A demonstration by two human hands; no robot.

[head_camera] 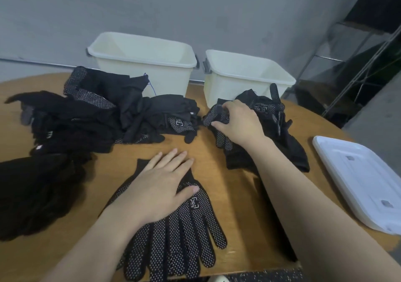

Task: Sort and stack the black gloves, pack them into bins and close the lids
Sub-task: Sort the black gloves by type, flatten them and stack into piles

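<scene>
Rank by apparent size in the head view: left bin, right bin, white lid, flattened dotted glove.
1. Left bin and right bin: alike, unranked.
2. White lid and flattened dotted glove: nearer the camera, so unsure.

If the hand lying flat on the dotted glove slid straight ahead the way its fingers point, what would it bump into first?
The left hand points up and right across bare table. It would probably reach the small glove pile that the right hand grips, though depth is hard to judge.

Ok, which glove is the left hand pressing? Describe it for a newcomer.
On the round wooden table, look at the near edge. The glove lies flat under the left hand, alone, dotted palm up and fingers spread toward the viewer, unlike the heaped piles.
</scene>
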